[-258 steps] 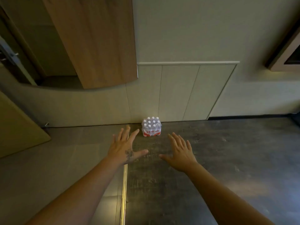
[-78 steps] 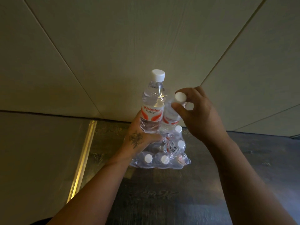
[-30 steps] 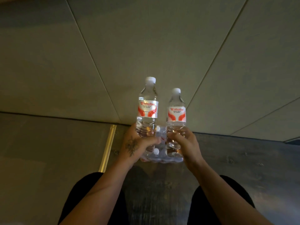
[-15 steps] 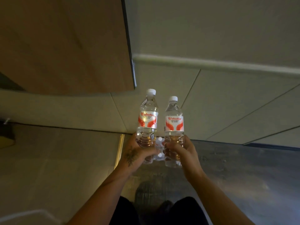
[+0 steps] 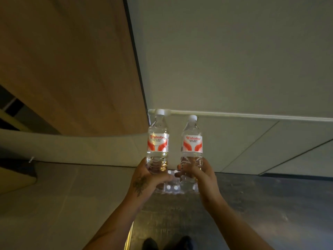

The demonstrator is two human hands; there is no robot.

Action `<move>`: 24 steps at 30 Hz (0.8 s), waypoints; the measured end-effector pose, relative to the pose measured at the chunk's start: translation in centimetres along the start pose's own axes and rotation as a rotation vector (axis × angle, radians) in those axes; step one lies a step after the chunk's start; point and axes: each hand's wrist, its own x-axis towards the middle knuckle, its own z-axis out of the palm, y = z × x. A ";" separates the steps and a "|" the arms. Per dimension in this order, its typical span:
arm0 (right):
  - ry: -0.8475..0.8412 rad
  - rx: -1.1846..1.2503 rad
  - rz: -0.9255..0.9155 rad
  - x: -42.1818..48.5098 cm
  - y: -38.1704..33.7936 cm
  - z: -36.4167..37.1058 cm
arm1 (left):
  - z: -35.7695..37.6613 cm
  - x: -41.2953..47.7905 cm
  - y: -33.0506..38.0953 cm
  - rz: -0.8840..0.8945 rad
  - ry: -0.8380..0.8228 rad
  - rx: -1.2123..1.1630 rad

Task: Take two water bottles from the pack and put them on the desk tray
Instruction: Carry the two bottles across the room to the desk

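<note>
Two clear water bottles with white caps and red-and-white labels stand upright in front of me. My left hand (image 5: 144, 179) grips the lower part of the left bottle (image 5: 158, 141). My right hand (image 5: 201, 175) grips the lower part of the right bottle (image 5: 191, 145). The two bottles are a small gap apart. Below and behind my hands, the plastic-wrapped pack (image 5: 172, 187) of bottles sits on the floor against the wall, mostly hidden. No desk tray is in view.
A brown wooden panel (image 5: 72, 69) hangs at the upper left beside a pale wall with a white moulding (image 5: 252, 116). The dark floor (image 5: 270, 204) lies right of a brass strip (image 5: 130, 235), lighter flooring to its left. My shoes (image 5: 167, 243) show at the bottom edge.
The view has risen away from the floor with both bottles held up. The pack looks smaller below my hands, more wall and wooden panel show, and my shoes have come into view.
</note>
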 end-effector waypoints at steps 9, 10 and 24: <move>0.224 0.115 -0.068 -5.1 -1.4 -3.3 | 3.2 -0.5 2.3 0.053 -0.229 0.125; 0.260 0.122 -0.077 -5.9 -1.5 -3.6 | 3.5 -0.6 2.4 0.062 -0.257 0.144; 1.003 0.287 -0.181 -27.8 5.1 -6.9 | 13.3 -8.7 0.0 0.175 -0.981 0.431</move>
